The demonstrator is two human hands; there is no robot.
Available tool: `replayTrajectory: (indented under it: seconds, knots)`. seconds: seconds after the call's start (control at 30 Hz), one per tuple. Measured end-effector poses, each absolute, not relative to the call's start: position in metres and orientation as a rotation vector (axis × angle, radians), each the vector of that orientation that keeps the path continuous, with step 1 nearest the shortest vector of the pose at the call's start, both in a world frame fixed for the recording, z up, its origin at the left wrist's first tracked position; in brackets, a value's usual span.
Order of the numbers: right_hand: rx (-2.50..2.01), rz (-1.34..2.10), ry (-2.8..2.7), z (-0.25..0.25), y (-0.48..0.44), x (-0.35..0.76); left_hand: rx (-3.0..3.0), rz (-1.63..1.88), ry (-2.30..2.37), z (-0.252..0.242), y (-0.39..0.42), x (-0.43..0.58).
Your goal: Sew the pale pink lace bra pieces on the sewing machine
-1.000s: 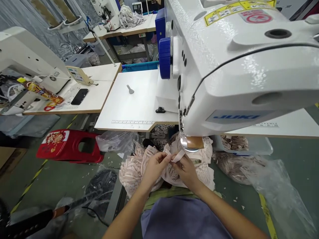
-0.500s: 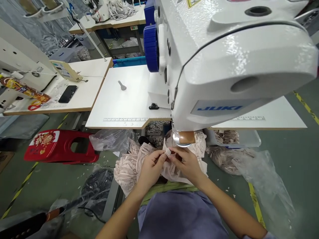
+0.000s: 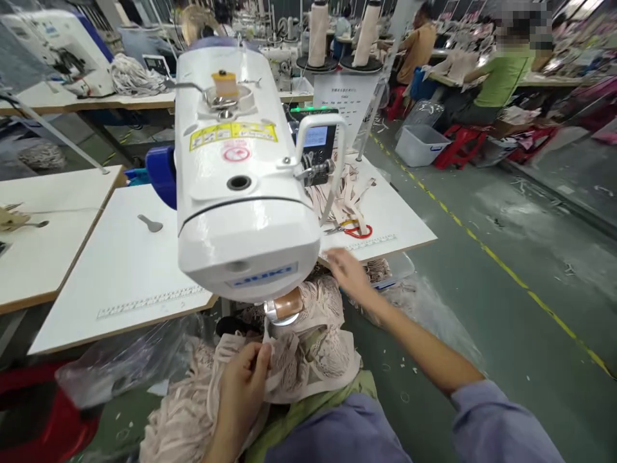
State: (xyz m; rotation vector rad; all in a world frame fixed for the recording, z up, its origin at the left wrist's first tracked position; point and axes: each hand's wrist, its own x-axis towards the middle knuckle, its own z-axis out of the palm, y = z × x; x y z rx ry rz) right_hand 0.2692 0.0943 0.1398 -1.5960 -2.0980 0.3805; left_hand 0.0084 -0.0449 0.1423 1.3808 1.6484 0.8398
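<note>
My left hand (image 3: 243, 379) is closed in a pinch on the edge of a beige lace bra (image 3: 332, 357), just below the sewing machine's (image 3: 245, 241) needle end. The bra lies across my lap, its cups facing up. My right hand (image 3: 348, 273) is off the bra, at the front edge of the table, right of the machine head. Its fingers are stretched out, slightly blurred, with nothing visible in them. Beyond it on the tabletop lie red-handled scissors (image 3: 359, 230) and a heap of beige strips (image 3: 344, 193).
A pile of beige lace pieces (image 3: 180, 411) hangs at my left. Under the table on the right stands a clear bin (image 3: 400, 270). A grey spoon-shaped tool (image 3: 150, 224) lies on the left tabletop. Two thread cones (image 3: 318, 35) stand behind. Co-workers sit at the far right.
My view has swung up and to the right. My right hand has left the bra and moved forward right to the table edge. My left hand still pinches the bra.
</note>
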Motion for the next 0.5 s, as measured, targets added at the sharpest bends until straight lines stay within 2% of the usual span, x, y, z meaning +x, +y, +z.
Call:
replayTrajectory:
  seconds: [0.07,0.2,0.5]
  knots:
    - [-1.785,0.289,-2.027,0.154,0.139,0.303,1.408,0.824,1.616,0.146,-0.050,0.012]
    - [-1.918,0.326,-2.141,0.173,0.187,0.338,1.292,0.804,1.579,0.156,-0.054,0.019]
    - [-1.796,0.324,-2.280,0.191,0.128,0.334,1.135,0.829,1.427,0.155,-0.046,0.015]
